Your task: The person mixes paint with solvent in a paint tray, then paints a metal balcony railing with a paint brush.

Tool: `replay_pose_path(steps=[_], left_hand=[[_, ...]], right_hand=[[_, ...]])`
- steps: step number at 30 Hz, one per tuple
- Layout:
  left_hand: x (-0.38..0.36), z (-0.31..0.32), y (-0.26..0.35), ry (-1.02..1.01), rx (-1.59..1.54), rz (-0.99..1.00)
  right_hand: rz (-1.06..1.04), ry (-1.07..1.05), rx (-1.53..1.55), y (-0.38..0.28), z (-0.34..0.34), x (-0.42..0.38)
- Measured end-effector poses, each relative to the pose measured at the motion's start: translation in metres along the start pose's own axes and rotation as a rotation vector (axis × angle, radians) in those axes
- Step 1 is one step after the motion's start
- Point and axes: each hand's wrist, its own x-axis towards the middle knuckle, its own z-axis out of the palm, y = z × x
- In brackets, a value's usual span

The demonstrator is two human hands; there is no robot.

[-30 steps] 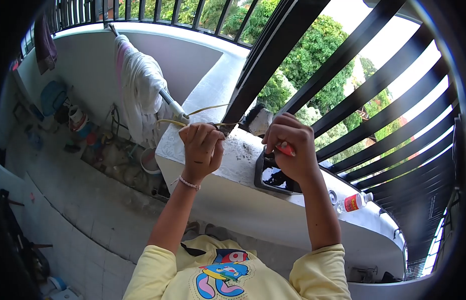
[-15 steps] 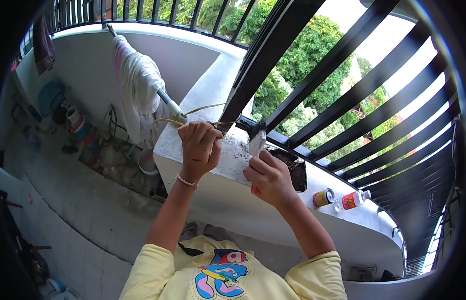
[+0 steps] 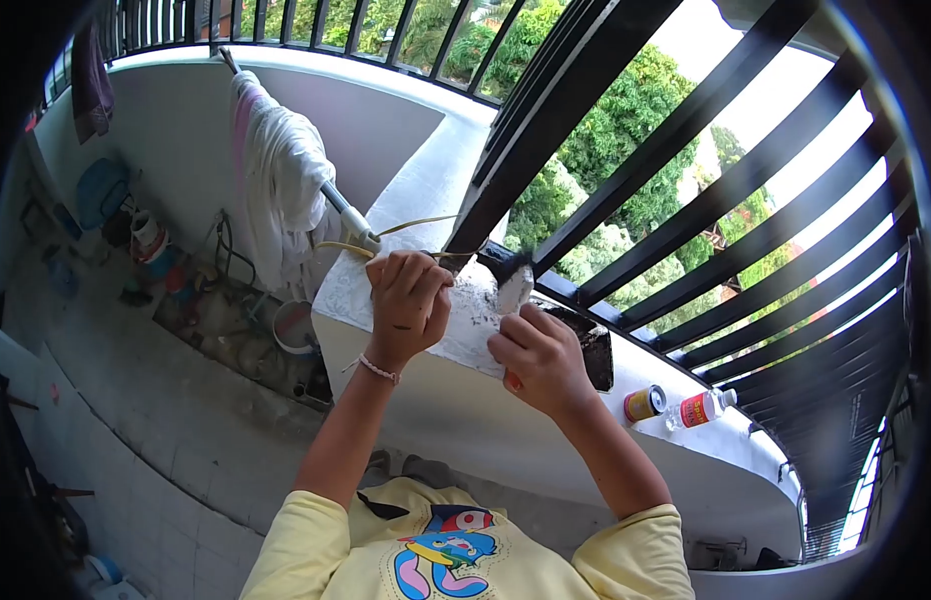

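My left hand is closed in a fist at the ledge corner, beside the foot of a thick black post; what it grips is hidden. A yellowish strip curls out near its knuckles. My right hand is closed round a paintbrush with a pale, flat body, whose dark bristles touch the bottom of the black railing. Dark specks mark the white ledge between both hands. A black-stained tray lies just behind my right hand.
A can and a clear bottle with a red label are on the ledge at the right. White cloth hangs over a pole at the left. A bucket and clutter are on the floor below.
The view has shifted slightly, so the railing and cloth appear a little further right. Both hands keep their closed grips, and the brush remains at the railing's base.
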Motion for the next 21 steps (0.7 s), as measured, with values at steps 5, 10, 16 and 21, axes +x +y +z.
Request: replay_pose_path(steps=[5, 10, 16, 21], left_hand=[[-0.002, -0.001, -0.004, 0.033, -0.012, -0.054], [-0.004, -0.004, -0.009, 0.039, -0.033, -0.167], [-0.004, -0.005, -0.012, 0.045, -0.087, -0.233], [-0.004, -0.006, -0.014, 0.029, -0.110, -0.244]], right_hand=[[0.228, 0.028, 0.229, 0.006, -0.052, 0.018], [0.280, -0.127, 0.172, 0.004, -0.103, 0.040], [0.132, -0.231, -0.033, -0.010, -0.091, 0.060], [0.068, -0.352, -0.073, -0.014, -0.078, 0.072]])
